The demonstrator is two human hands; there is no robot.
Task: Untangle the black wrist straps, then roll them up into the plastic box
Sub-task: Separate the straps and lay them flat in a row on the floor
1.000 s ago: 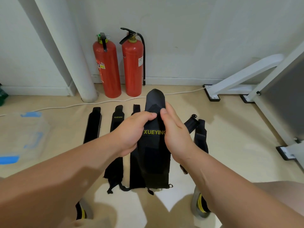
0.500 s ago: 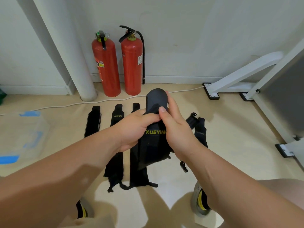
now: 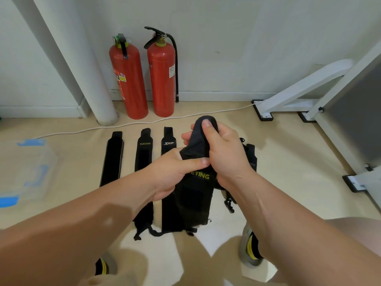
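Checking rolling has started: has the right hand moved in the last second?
Yes. The right hand slid up the held strap to its tip, toward the hosed extinguisher.

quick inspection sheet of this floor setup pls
surface: beige floor, partly in shadow
job's things: held strap lifted; flat straps, three in a row; bunched straps behind the right hand; plastic box at left
clutter: nothing seen
hands: left hand and right hand both grip the held strap
cables: white cable along the floor
surroundings: two fire extinguishers, white pillar, white frame at right
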